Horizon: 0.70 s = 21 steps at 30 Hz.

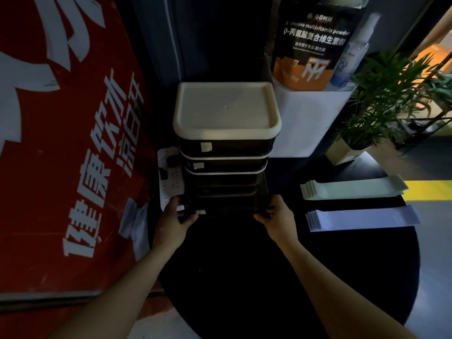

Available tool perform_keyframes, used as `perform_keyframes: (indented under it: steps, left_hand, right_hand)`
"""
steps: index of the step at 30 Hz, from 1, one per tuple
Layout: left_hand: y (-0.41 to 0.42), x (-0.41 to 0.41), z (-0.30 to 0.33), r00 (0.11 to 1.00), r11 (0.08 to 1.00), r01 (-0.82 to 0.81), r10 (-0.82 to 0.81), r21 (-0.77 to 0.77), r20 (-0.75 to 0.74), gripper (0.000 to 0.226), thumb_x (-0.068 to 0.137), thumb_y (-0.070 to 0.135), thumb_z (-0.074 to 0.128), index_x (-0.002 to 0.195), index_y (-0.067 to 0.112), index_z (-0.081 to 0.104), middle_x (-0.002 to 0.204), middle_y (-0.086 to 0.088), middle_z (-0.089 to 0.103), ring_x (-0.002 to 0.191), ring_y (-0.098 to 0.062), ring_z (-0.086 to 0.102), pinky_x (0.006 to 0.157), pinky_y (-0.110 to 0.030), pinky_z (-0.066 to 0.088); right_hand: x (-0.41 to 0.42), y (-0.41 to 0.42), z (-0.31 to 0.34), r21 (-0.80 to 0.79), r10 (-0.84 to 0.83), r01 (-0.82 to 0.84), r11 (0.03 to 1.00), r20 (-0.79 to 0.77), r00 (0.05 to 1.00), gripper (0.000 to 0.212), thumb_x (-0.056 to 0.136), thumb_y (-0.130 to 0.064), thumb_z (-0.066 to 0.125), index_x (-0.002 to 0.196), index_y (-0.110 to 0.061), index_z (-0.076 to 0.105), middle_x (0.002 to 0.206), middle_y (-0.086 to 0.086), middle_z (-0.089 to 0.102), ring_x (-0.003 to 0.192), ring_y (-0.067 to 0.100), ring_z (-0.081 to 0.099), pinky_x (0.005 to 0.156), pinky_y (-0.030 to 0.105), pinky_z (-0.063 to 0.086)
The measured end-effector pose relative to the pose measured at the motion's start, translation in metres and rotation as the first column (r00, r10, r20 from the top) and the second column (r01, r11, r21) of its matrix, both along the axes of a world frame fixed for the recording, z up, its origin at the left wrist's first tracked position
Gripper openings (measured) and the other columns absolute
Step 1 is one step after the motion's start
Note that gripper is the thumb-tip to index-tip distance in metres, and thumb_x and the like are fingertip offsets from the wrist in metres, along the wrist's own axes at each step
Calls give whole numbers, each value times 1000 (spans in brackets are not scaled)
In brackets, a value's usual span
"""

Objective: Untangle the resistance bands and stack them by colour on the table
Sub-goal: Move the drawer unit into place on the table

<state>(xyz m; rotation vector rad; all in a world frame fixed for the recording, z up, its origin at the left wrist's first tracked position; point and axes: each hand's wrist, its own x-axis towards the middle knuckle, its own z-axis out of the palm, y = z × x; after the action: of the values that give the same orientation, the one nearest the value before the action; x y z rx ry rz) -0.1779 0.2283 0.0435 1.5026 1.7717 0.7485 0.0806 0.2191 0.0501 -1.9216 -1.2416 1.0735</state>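
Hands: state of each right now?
Left hand: grips the drawer unit at its bottom left corner.
Right hand: grips its bottom right corner.

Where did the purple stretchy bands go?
The purple bands lie stacked on the right side of the round black table, just in front of the pale green stack, right of the drawer tower.

pale green bands (352, 190), lilac bands (362, 218)

At nine o'clock, the large red panel with white lettering (61, 143) shows Chinese characters, among them 健康饮水. At one o'clock, the black-and-orange powder pouch (310, 45) reads "multivitamin powder" and β-丙氨酸复合维生素粉 above a white logo. The clear spray bottle (352, 55) beside it carries a label too blurred to read.
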Motion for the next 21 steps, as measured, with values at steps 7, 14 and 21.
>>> perform_keyframes:
  steps: [7, 14, 21]
  left_hand:
    - [-14, -2, -3, 999, 993, -19, 14, -116, -51, 53, 84, 25, 68, 131, 15, 46, 123, -6, 57, 109, -19, 57, 91, -34, 46]
    - [-39, 24, -8, 997, 970, -4, -14, -245, -74, 48, 84, 28, 67, 127, 11, 51, 122, -5, 58, 108, -18, 56, 91, -30, 44]
    - [-49, 108, -4, 974, 929, 198, -223, -312, -44, 45, 88, 29, 62, 128, 14, 49, 124, 0, 55, 113, -15, 53, 96, -32, 44]
  right_hand:
    - [2, -13, -3, -10, 0, 0, 1000, 23, 1000, 39, 80, -9, 70, 115, -15, 54, 110, -2, 61, 100, 12, 58, 82, 25, 46]
    - [40, -31, -8, -14, 8, -5, 1000, 230, 973, 37, 84, -15, 67, 119, -12, 55, 114, 6, 57, 106, 23, 58, 85, 34, 49]
    - [108, -54, -8, -27, 5, 3, 1000, 293, 956, 30, 88, -15, 61, 117, -8, 57, 113, 9, 54, 105, 27, 53, 80, 35, 46]
